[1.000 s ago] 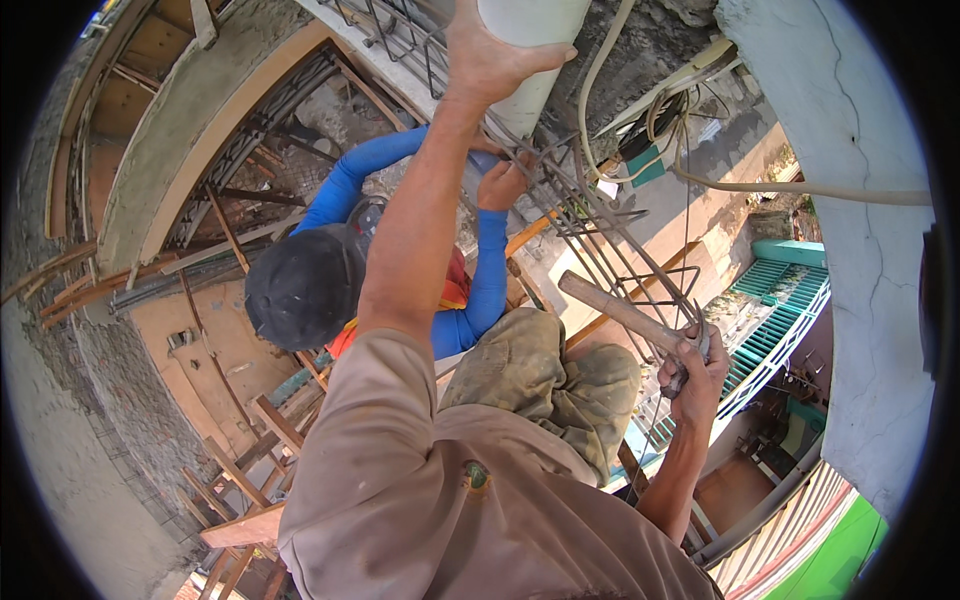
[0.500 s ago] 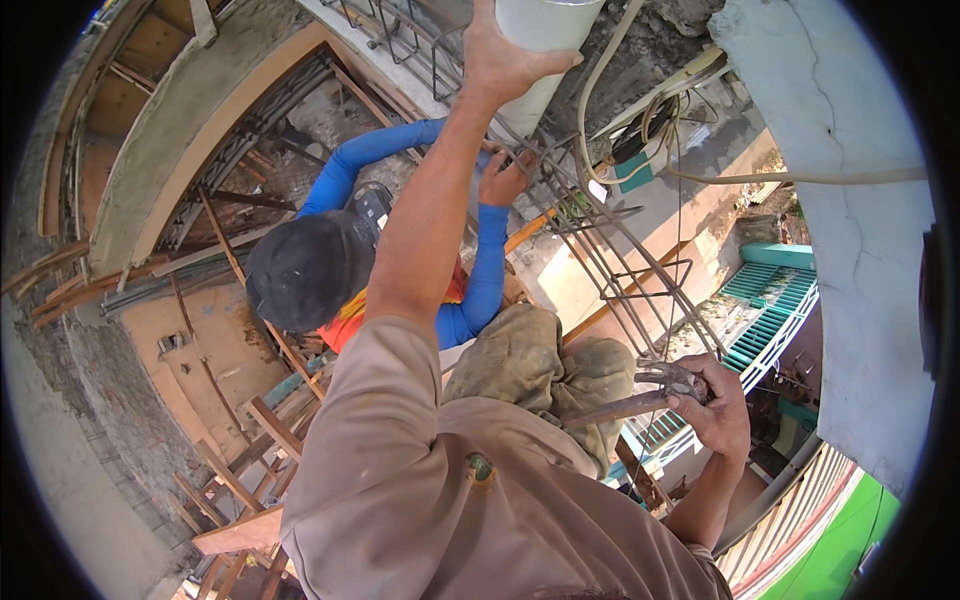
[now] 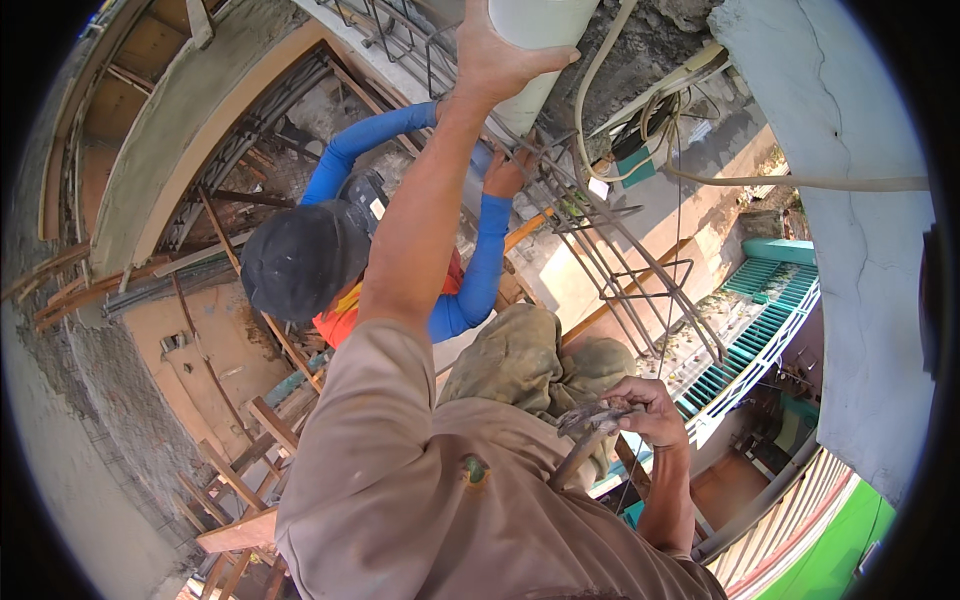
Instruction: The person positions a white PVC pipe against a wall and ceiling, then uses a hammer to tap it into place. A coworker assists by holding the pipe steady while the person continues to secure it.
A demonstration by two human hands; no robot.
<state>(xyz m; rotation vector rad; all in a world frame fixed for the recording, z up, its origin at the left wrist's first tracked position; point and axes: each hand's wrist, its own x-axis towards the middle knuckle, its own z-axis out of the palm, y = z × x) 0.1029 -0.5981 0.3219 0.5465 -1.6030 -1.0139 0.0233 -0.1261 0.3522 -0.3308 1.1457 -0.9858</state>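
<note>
My left hand (image 3: 500, 65) reaches far up and presses around a thick pale pipe (image 3: 545, 25), its thumb stretched across the near side. The pipe leans over a long cage of steel reinforcing bars (image 3: 630, 270). Lower down on the right, close to my torso, my right hand (image 3: 652, 412) is closed around the head end of a dirty claw hammer (image 3: 572, 462). Its handle points down toward my shirt. Part of the hammer head is hidden by my fingers.
A co-worker in a dark cap (image 3: 305, 260) and blue sleeves works beneath my left arm, one hand (image 3: 508, 170) at the pipe's lower end. A pale hose (image 3: 790, 182) and coiled cables hang at right. Beyond are a cracked wall (image 3: 850, 240), a green grille (image 3: 765, 305) and timbers (image 3: 275, 425).
My right hand has drawn the hammer down and left, closer to my body and away from the bar ends. My left hand stays on the pipe. The co-worker's head has shifted slightly left.
</note>
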